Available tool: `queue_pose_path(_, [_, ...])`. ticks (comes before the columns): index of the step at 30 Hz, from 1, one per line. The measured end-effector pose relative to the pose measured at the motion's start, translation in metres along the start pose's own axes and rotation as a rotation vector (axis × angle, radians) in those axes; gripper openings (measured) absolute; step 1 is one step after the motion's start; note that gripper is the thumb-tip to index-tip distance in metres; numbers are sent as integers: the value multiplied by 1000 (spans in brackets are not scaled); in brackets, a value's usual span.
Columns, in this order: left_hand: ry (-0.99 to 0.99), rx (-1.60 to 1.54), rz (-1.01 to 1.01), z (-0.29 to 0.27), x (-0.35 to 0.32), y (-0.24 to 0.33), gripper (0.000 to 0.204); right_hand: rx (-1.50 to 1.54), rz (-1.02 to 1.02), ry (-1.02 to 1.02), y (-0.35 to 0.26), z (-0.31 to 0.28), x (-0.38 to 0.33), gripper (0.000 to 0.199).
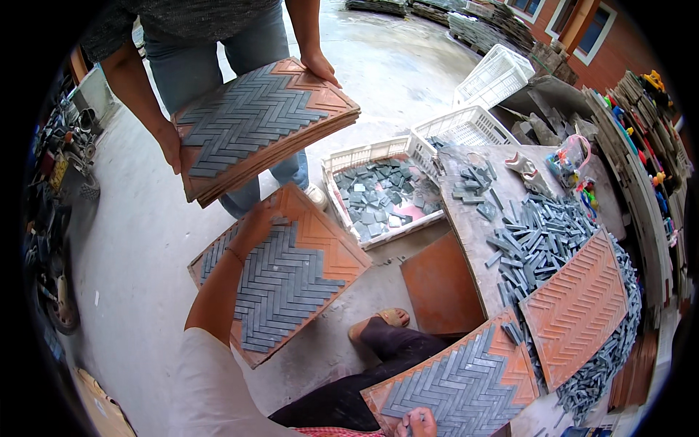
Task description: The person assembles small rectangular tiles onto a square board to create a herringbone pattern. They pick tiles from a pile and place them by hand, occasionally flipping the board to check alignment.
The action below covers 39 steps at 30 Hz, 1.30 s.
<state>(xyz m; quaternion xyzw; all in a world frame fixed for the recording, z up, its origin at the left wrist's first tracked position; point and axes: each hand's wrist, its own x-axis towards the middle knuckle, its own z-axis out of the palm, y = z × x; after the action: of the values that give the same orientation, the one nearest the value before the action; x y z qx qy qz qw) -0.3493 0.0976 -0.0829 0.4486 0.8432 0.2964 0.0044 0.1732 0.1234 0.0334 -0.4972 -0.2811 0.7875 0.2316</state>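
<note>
My left hand (pixel 255 224) reaches over an orange herringbone mould tray (pixel 342 251), fingers closed, with a small grey stone strip at the fingertips. Dark grey strips (pixel 280 284) fill the tray's middle; its right corner has bare grooves. Close to me, a second mould tray (pixel 520 357) carries more strips (pixel 459 386). Over its near edge my right hand (pixel 419 422) is curled closed; what it holds, if anything, is hidden. Facing me, another person grips a stack of filled trays (pixel 269 120) with a left hand (pixel 320 67) and a right hand (pixel 170 146).
A bare-grooved mould tray (pixel 579 309) leans on a heap of loose strips (pixel 539 233) on the worktable (pixel 466 211). Beyond stands a white crate (pixel 386 237) of stone pieces. A flat orange board (pixel 440 284) lies below the table, near my sandalled foot (pixel 386 320).
</note>
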Motion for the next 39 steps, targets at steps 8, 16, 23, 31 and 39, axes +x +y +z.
queue_pose_path(8, [-51,12,32,-2,1,10,17,-20,-7,1,3,-4,1,6])
queue_pose_path(16, [202,213,-54,20,-20,4,20,12,-32,46,4,-4,-1,5])
queue_pose_path(23, [168,105,52,13,-18,0,22,-31,6,-3,-1,5,-1,5])
queue_pose_path(31, [83,286,36,30,-35,34,41,-60,-16,44,-4,2,-4,7])
queue_pose_path(39, [-25,262,96,10,-31,49,48,-24,-4,10,1,1,-2,7])
